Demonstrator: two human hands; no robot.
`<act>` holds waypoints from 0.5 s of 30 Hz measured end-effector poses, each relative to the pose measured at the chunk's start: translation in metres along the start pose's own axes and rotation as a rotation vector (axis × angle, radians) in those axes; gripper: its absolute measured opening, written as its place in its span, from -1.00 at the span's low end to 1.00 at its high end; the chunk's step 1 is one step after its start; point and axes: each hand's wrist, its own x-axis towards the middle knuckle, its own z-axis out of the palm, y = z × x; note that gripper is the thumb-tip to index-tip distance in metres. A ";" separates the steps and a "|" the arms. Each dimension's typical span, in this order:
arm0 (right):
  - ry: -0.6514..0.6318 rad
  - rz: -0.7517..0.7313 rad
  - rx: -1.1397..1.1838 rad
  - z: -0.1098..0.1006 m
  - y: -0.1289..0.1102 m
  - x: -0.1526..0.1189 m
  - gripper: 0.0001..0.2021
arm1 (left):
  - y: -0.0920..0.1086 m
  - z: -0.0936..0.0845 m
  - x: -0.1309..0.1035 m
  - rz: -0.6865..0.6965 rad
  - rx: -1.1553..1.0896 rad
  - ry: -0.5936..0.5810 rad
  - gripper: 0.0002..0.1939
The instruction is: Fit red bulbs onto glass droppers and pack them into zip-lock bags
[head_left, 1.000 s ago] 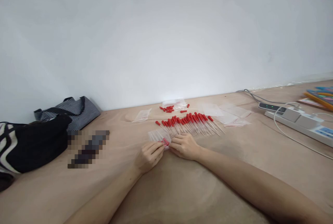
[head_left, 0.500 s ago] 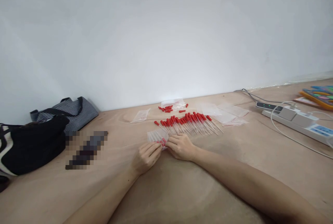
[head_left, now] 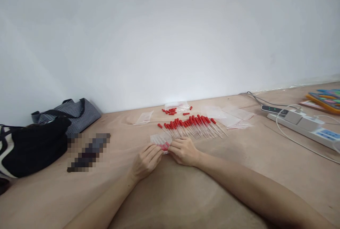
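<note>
Pouch [head_left: 160,138] pinched from both sides

A black cloth item [head_left: 39,147] lies at far left, before a striped bag [head_left: 79,115]. The left hand [head_left: 148,160] has its fingers closed on the near left edge of the clear pouch, low on the table [head_left: 164,193], apparently with red-bulbed droppers inside, though small to make out. The right hand [head_left: 184,152], fingers curled, nips its near right corner. Just beyond lies a row of droppers [head_left: 192,121]; farther right, flat plastic sleeves [head_left: 236,117], then a power strip [head_left: 316,135].
</note>
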 end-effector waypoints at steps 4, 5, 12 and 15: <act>-0.002 0.045 0.026 -0.001 0.000 0.000 -0.86 | -0.006 -0.007 -0.012 0.024 0.057 -0.031 -0.86; -0.004 0.053 0.027 -0.001 0.000 0.000 -0.86 | -0.008 -0.009 -0.014 0.027 0.069 -0.037 -0.86; -0.027 0.073 0.017 0.000 0.001 0.000 -0.84 | -0.016 -0.020 -0.021 -0.065 0.116 -0.101 -0.81; -0.010 0.086 0.018 -0.002 0.002 0.000 -0.84 | -0.015 -0.021 -0.020 -0.132 0.019 -0.115 -0.77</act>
